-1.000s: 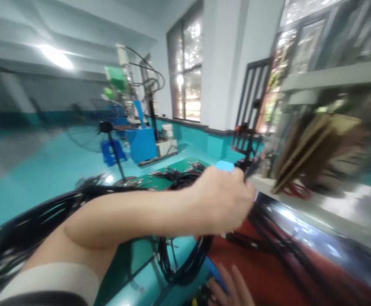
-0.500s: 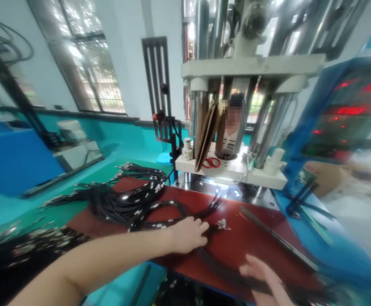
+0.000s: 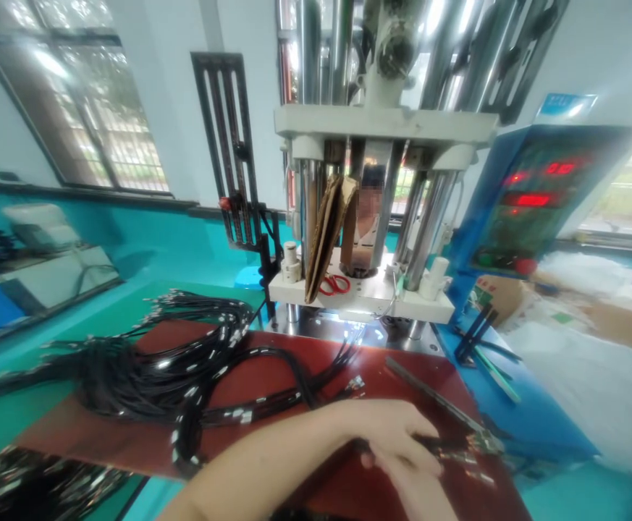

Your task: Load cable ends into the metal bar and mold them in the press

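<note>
My left hand (image 3: 397, 427) reaches across the red-brown board (image 3: 272, 452), its fingers curled at the black cables (image 3: 429, 441) near their metal-tipped end. My right hand (image 3: 410, 474) comes up from below and crosses close under the left. Its fingers are bent around the same cables, partly hidden by the left hand and blurred. Metal connectors (image 3: 473, 457) stick out to the right of both hands. To the left lies a large coiled bundle of black cables (image 3: 131, 369) with white tags. Another run of cables (image 3: 294, 394) stretches toward the press.
A press (image 3: 386, 126) with steel columns stands ahead; red-handled scissors (image 3: 335, 284) and folded cardboard (image 3: 326, 239) rest on its plate. A metal bar (image 3: 429, 391) lies on the board's right. The blue control box (image 3: 544, 195) shows red digits. Someone is visible behind the press.
My left hand has moved right and meets my right hand at the cable end. My right hand has closed in on the cables. The view has swung to the right.
</note>
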`<state>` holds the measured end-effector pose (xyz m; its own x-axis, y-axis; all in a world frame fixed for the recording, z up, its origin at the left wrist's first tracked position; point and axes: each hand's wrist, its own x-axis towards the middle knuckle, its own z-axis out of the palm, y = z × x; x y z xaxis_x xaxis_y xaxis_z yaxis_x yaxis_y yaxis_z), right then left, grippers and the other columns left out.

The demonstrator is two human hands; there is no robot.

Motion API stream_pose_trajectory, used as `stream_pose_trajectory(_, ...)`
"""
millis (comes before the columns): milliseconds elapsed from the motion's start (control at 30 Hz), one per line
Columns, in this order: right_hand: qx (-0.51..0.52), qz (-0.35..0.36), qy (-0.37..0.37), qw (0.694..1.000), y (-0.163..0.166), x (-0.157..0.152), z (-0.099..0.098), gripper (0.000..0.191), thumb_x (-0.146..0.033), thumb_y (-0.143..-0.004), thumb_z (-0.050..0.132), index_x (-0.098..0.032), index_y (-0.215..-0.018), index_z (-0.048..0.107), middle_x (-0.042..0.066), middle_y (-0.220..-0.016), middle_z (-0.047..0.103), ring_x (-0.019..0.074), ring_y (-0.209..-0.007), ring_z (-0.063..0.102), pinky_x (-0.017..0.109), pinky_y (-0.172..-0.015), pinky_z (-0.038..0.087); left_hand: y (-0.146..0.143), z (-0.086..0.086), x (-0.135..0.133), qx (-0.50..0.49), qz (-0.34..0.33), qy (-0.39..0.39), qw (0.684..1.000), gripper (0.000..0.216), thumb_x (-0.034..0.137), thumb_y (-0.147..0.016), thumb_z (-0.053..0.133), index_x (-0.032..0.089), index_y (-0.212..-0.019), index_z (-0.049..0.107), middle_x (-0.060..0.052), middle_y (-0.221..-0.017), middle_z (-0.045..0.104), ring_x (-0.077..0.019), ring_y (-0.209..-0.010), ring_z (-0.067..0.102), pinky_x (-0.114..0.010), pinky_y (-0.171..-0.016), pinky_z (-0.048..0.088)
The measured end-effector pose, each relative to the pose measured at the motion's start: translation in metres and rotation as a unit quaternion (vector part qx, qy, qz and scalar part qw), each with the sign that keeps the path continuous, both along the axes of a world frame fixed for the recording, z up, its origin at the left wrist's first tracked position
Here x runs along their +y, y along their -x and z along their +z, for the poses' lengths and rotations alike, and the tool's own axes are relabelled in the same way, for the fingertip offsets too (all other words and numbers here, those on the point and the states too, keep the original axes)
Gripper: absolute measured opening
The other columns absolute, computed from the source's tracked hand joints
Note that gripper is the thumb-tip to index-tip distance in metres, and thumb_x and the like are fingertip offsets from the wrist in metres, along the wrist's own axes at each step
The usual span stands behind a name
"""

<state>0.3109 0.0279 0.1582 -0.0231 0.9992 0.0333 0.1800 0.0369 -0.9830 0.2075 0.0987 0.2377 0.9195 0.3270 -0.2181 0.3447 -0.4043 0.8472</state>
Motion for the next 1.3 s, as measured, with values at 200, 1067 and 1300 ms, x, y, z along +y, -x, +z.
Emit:
stream_pose_trajectory(200, 0.149, -0.085, 0.042, 0.984, -0.086, -0.022, 0.023, 0.034, -0.045, -0.069, 0.069, -0.019, -0.091, 0.068, 0.01, -0.093, 0.067, 0.0307, -0.085, 0.062, 0.038, -0.072, 0.053, -0.017, -0.033, 0.013, -0.055, 0.116, 0.143, 0.981, 0.021, 0.038, -0.072, 0.058, 0.02, -0.082, 0.056, 0.005, -0.059, 0.052, -0.0065, -0.046, 0.046, -0.02, -0.048, 0.04)
stream_pose_trajectory(1067, -0.316, 0.044, -0.301, 0.899, 0.009, 0.093, 0.239, 0.033, -0.052, -0.072, 0.05, -0.022, -0.061, 0.058, -0.003, -0.041, 0.046, 0.0131, -0.039, 0.04, 0.025, -0.038, 0.028, 0.06, 0.094, 0.029, -0.47, 0.351, 0.074, 0.806, 0.026, 0.04, -0.074, 0.057, 0.015, -0.08, 0.05, 0.002, -0.07, 0.049, -0.0096, -0.063, 0.053, -0.02, -0.053, 0.043)
stream_pose_trajectory(1300, -0.455, 0.049, -0.306, 0.835, 0.046, 0.1, 0.285, 0.021, -0.036, -0.07, 0.055, -0.021, -0.057, 0.049, -0.003, -0.049, 0.051, 0.0143, -0.047, 0.048, 0.024, -0.045, 0.032, 0.09, 0.102, 0.04, -0.549, 0.402, 0.064, 0.73, 0.027, 0.043, -0.076, 0.053, 0.017, -0.082, 0.048, 0.004, -0.065, 0.045, -0.004, -0.047, 0.037, -0.016, -0.039, 0.024)
